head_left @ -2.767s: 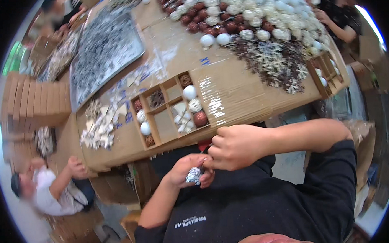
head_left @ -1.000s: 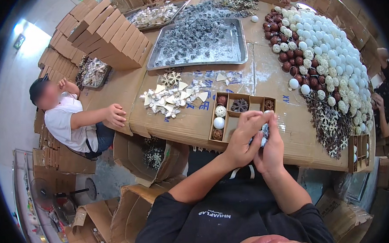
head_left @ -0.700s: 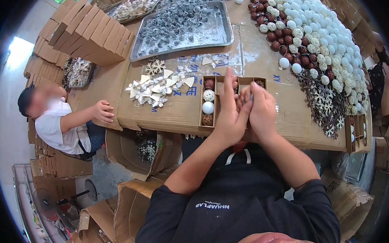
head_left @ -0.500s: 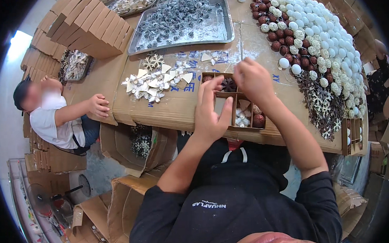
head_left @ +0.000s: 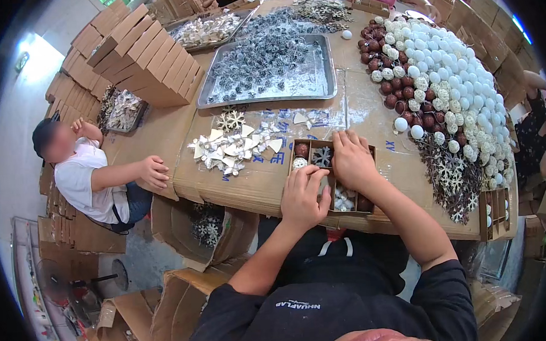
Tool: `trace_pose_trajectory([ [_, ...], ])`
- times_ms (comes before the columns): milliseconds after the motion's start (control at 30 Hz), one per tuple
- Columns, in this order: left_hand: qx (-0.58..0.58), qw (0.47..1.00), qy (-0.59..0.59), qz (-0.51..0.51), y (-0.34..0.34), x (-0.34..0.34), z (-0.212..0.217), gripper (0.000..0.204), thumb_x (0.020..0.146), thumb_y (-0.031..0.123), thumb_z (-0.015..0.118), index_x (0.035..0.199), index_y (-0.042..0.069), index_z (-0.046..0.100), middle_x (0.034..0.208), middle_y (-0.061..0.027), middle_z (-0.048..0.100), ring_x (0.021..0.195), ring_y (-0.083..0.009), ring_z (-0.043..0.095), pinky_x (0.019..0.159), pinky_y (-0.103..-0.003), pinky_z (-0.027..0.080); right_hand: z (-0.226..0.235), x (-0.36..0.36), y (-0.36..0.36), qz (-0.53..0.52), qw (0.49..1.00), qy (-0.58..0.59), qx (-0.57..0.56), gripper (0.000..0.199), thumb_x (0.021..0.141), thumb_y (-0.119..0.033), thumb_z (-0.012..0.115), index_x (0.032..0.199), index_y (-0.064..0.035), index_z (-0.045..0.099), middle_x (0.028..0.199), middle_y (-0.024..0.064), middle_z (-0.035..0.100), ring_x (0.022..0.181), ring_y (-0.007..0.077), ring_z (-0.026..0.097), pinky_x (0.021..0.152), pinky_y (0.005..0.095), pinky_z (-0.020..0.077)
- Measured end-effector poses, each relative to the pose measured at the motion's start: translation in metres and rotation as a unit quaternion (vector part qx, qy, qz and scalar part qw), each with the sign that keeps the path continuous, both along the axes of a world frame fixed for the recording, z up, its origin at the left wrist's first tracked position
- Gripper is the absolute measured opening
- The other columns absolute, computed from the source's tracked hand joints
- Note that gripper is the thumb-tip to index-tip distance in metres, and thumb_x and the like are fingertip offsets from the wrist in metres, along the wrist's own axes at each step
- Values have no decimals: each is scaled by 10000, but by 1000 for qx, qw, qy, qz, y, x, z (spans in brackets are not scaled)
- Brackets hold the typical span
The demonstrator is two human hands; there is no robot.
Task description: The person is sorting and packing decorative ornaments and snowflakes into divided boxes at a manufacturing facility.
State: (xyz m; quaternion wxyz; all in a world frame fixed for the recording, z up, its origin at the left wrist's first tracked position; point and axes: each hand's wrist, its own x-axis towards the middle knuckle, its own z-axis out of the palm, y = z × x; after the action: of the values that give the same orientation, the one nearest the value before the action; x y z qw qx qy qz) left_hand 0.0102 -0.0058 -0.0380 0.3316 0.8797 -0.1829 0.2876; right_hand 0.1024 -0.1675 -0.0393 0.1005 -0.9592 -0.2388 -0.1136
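A brown divided cardboard box point(head_left: 373, 157) sits at the table's near edge. In its far left cell is a dark red-brown ball point(head_left: 301, 150), with a cream woven ball point(head_left: 299, 162) just nearer. A dark snowflake point(head_left: 322, 157) fills the cell beside them. White ornaments point(head_left: 344, 201) lie in a near cell. My right hand point(head_left: 352, 161) rests across the box's far right part, fingers stretched out and together, hiding what is beneath. Over the near left part lies my left hand point(head_left: 304, 196), fingers curved with the thumb apart; I see nothing held in it.
White and cream ornaments point(head_left: 235, 148) are heaped left of the box. Beyond stands a metal tray point(head_left: 270, 99) of frosted pinecones. Piles of white balls point(head_left: 457, 65) and snowflakes point(head_left: 456, 174) cover the right side. A co-worker's hand point(head_left: 154, 171) rests at the left table edge.
My right hand has gone from a raised pinch above the box to lying flat over its far right part. The left hand has lowered toward the near left cells. The whole view has shifted.
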Motion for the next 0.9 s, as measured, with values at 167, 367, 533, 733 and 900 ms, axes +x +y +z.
trace_pose_trajectory([
  [167,12,1000,2,-4,0,1,-1,321,821,118,676,1139,78,658,1100,-130,597,1016,-335,584,880,-432,476,21,-2,-4,-11,993,108,-47,942,977,-663,416,1545,73,267,1550,252,387,1495,412,272,1210,573,148],
  [367,35,999,-18,-10,-2,4,-2,275,825,131,677,1091,62,656,1037,-126,599,974,-335,591,851,-439,479,30,3,0,-6,980,170,-103,1131,904,-807,383,1581,69,152,1624,289,230,1540,415,154,1229,575,113],
  [533,67,998,-13,10,1,-3,-6,170,826,141,673,970,51,654,988,-141,610,951,-346,599,840,-447,482,42,-18,0,6,983,178,-47,1141,911,-808,359,1569,99,143,1647,283,163,1558,387,94,1238,554,85],
  [733,79,996,-35,6,-9,3,-7,113,811,140,682,900,73,662,978,-113,640,969,-332,609,858,-442,476,24,-19,-14,2,987,159,15,1057,955,-734,386,1560,108,177,1642,277,191,1559,361,116,1245,516,99],
  [900,72,997,-18,-5,-2,5,-12,98,809,125,673,900,89,675,970,-84,656,980,-307,616,878,-438,474,92,-69,-92,-19,978,-12,206,660,968,-324,635,1465,55,422,1511,257,443,1452,376,367,1199,479,252],
])
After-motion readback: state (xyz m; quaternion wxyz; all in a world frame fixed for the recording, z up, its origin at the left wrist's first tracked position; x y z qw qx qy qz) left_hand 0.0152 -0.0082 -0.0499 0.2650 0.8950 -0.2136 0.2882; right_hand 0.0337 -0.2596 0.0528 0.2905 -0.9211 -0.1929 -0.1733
